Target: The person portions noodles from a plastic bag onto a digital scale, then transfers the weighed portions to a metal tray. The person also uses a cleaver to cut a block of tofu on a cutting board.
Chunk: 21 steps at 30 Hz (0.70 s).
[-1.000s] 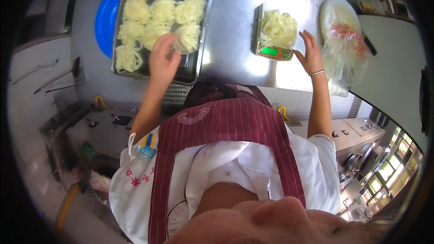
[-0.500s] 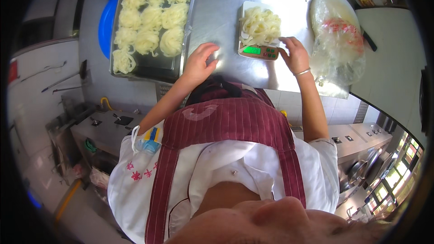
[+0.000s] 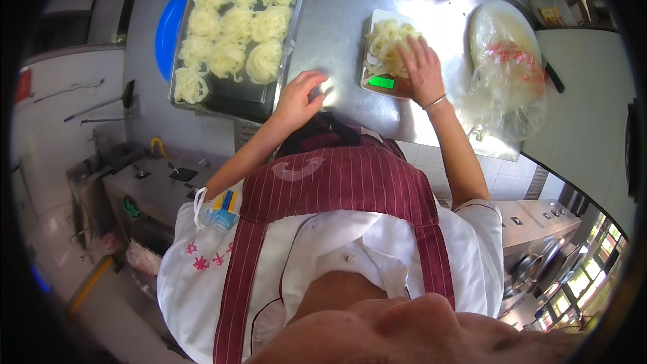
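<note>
Head view | right hand (image 3: 421, 71) grip on noodles (image 3: 385, 39) | atop scale (image 3: 381, 83)

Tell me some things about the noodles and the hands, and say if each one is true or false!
1. The right hand rests on the pile of noodles on the small scale. True.
2. The tray of noodle nests is on the person's right. False: it sits on the person's left, beside the scale.
3. The left hand is lifting a noodle nest from the tray. False: it is above the steel counter, between tray and scale; nothing shows in it.
4. A clear plastic bag lies to the right of the scale. True.
5. The scale's little screen glows red. False: it glows green.
</note>
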Each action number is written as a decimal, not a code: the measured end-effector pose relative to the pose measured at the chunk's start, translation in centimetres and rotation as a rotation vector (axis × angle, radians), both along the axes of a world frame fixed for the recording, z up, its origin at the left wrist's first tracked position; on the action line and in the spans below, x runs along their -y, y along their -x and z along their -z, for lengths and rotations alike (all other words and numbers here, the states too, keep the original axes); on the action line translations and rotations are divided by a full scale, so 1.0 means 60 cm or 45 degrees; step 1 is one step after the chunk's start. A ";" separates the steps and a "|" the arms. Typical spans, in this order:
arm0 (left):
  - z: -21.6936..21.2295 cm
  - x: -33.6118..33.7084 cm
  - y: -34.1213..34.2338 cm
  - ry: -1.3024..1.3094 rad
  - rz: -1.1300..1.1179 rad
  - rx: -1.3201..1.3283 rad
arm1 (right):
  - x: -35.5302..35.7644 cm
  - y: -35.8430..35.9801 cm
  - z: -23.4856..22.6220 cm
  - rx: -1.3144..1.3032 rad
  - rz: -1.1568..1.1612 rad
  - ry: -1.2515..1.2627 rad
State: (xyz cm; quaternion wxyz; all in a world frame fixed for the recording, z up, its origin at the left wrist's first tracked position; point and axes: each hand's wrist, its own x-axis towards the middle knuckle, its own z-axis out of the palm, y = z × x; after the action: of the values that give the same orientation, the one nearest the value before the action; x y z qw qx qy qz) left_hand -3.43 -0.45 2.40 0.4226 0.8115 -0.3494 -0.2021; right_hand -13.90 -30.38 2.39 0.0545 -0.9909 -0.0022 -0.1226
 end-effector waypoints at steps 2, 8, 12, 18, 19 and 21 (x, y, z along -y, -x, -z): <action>0.004 0.017 -0.009 0.012 0.089 0.088 | 0.030 -0.002 -0.013 -0.095 0.102 -0.123; -0.014 0.054 -0.020 0.060 0.167 -0.044 | 0.108 0.094 -0.089 0.309 0.324 -0.433; 0.022 0.035 -0.019 0.105 0.089 -0.272 | 0.238 0.274 -0.065 1.127 1.092 -1.115; -0.002 0.063 -0.020 -0.013 0.176 -0.274 | 0.290 0.418 0.128 -0.409 1.402 -0.508; -0.013 0.074 -0.016 0.002 0.169 -0.263 | 0.272 0.416 0.147 -0.511 1.399 -0.322; -0.022 0.090 -0.013 -0.012 0.186 -0.239 | 0.212 0.379 0.116 -0.364 1.531 -0.417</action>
State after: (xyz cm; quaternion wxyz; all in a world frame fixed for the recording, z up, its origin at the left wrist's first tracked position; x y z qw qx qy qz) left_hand -2.67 -5.88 3.73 0.4340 0.7634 -0.3655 -0.3089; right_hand -36.62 -43.09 -4.58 0.1266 -0.8045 0.5803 0.0029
